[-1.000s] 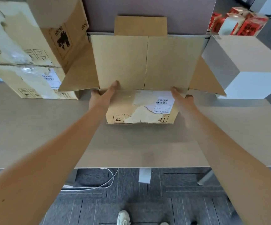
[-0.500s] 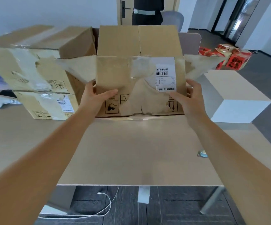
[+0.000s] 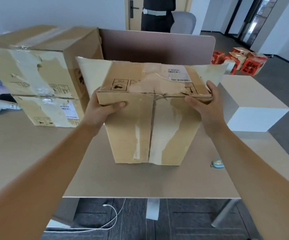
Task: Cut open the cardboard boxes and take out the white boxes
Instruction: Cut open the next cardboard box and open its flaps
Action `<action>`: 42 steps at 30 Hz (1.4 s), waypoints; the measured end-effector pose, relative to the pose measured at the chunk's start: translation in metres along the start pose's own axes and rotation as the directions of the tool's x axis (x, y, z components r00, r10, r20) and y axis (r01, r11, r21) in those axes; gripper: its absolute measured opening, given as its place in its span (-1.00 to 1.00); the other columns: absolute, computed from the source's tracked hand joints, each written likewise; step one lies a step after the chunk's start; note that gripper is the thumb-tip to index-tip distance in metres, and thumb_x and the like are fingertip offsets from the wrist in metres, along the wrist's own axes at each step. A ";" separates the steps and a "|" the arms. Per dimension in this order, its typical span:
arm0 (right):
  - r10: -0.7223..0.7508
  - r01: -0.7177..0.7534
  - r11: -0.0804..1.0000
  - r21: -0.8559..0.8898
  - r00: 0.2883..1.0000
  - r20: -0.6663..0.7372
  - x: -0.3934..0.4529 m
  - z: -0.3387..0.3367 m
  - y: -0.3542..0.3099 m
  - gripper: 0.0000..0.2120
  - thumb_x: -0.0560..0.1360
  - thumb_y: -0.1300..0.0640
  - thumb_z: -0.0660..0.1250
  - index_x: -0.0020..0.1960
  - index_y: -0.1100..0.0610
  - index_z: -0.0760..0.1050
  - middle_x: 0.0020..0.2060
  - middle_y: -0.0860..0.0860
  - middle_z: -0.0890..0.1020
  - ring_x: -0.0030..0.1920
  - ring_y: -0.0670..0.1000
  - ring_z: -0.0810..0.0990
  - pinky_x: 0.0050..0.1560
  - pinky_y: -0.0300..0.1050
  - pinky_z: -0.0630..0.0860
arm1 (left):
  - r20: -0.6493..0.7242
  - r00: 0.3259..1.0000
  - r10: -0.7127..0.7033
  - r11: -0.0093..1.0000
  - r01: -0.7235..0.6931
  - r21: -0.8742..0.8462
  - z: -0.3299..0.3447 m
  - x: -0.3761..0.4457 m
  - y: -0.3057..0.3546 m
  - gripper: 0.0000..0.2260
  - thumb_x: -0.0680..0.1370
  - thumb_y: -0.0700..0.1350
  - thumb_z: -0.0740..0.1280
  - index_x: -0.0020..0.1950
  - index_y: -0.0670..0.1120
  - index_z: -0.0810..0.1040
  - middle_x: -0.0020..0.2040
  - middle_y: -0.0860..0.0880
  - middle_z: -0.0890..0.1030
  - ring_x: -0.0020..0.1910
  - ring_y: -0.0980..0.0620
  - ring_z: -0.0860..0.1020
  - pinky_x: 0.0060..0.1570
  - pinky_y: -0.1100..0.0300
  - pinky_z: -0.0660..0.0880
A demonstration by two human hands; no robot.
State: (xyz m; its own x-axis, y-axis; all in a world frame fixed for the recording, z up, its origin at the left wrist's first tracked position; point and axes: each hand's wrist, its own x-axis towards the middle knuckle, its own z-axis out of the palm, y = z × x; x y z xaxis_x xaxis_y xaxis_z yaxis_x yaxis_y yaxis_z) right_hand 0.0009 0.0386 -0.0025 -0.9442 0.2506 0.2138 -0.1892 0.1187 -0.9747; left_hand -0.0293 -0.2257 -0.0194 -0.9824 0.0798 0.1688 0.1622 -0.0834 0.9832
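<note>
Gripping the tilted cardboard box (image 3: 150, 122), left hand (image 3: 100, 110) and right hand (image 3: 207, 104) may lose it; contents, perhaps, could spill.

Both bare forearms extend forward, converging toward twelve o'clock. Left hand (image 3: 100, 108) at ten o'clock grips with thumb curled inward toward three o'clock. Right hand (image 3: 207, 103) at two o'clock grips likewise, fingers raised, thumb pointing toward nine o'clock.

There were 3 cardboard boxes: 1 held box (image 3: 149, 125) and 2 stacked boxes (image 3: 36, 66) (image 3: 50, 111). 1 white box (image 3: 254, 108), 1 controller (image 3: 0, 106) and 1 small blue object (image 3: 217, 164) lay on the worktop (image 3: 36, 161). About 4 red cartons (image 3: 240, 62) stood behind.
</note>
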 end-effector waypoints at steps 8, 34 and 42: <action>0.287 -0.285 0.958 -0.045 0.955 0.074 -0.024 0.002 0.090 -0.70 0.24 0.25 0.45 -0.05 0.08 0.53 -0.42 -0.25 0.63 -0.35 -0.32 0.56 -0.28 -0.46 0.47 | 0.068 0.970 -0.233 0.972 0.233 0.014 0.000 -0.020 -0.069 -0.62 0.08 0.05 0.44 -0.11 0.12 0.60 -0.22 0.20 0.66 -0.18 0.28 0.61 -0.23 0.37 0.54; 0.249 -0.208 0.854 -0.476 0.968 0.023 0.073 0.022 0.035 -0.36 0.37 -0.04 0.43 0.34 0.10 0.25 0.13 -0.01 0.45 0.00 -0.02 0.39 -0.04 -0.12 0.32 | -0.185 0.945 -0.271 0.902 0.316 0.294 0.017 0.072 -0.029 -0.20 0.34 -0.11 0.52 0.44 -0.05 0.13 0.20 0.00 0.36 0.12 0.01 0.37 0.02 0.10 0.36; 0.365 -0.260 0.759 -0.597 0.929 0.058 0.126 0.014 0.056 -0.28 0.31 -0.14 0.46 0.29 0.14 0.23 0.16 0.03 0.46 0.14 0.09 0.45 0.05 -0.02 0.40 | -0.240 0.907 -0.347 0.830 0.416 0.371 0.044 0.102 -0.045 -0.14 0.30 -0.07 0.55 0.43 -0.03 0.08 0.16 0.01 0.36 0.19 -0.06 0.40 0.22 -0.08 0.40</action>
State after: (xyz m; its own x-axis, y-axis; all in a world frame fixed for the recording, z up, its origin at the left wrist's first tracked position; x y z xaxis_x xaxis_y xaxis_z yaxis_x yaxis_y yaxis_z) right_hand -0.1320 0.0635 -0.0310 -0.9621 0.2203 -0.1606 0.2634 0.5988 -0.7564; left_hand -0.1328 -0.1705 -0.0432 -0.9692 -0.1366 -0.2050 -0.2398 0.3320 0.9123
